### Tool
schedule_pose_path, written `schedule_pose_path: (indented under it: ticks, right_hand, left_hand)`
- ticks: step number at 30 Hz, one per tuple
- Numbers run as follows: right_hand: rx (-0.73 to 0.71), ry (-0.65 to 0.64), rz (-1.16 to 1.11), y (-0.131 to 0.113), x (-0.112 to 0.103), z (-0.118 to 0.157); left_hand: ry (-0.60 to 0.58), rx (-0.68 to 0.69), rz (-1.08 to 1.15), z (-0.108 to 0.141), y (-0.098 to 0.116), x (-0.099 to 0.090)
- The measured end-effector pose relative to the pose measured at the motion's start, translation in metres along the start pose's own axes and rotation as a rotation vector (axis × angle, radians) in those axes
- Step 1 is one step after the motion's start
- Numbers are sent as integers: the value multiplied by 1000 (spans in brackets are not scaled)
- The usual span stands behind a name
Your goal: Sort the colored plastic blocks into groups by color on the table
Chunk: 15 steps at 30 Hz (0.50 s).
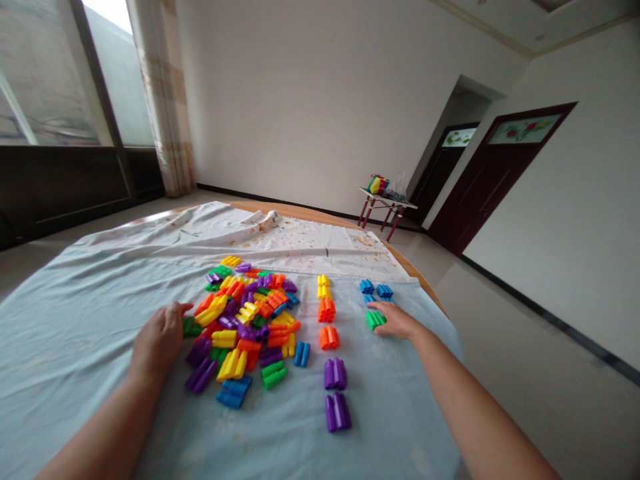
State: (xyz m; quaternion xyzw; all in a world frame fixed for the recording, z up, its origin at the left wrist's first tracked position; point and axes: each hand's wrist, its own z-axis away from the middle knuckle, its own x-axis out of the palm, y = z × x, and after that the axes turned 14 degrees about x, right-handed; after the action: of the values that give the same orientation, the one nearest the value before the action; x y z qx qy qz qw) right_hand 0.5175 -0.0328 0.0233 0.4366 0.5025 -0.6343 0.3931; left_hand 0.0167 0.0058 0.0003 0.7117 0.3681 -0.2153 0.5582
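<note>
A mixed heap of coloured plastic tube-shaped building blocks [250,313] lies in the middle of the cloth. At the heap's left edge my left hand [160,337] has its fingers closed about a dark green block [191,327], partly hidden by the hand. On the right, my right hand [395,321] pinches a bright green block [375,320] between thumb and fingers, low over the cloth. Just beyond it sit several blue blocks [385,291]. Between heap and right hand runs a column of yellow [323,287], orange [329,338] and purple blocks [335,374].
A light blue and white cloth [90,320] covers the round table, whose wooden edge [425,283] shows at the right. Farther off, a small table [385,199] holds a colourful bag [378,184] and clear plastic. A curtain [165,93] hangs by the window.
</note>
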Motion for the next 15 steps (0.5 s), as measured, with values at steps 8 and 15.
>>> schedule_pose_path:
  ticks: [8, 15]
  right_hand:
    - [-300, 194, -204, -117, -8, 65]
    - [-350, 51, -35, -215, 50, 108]
  left_hand:
    - [-21, 3, 74, -1, 1, 1]
    - [-25, 33, 75, -3, -7, 4]
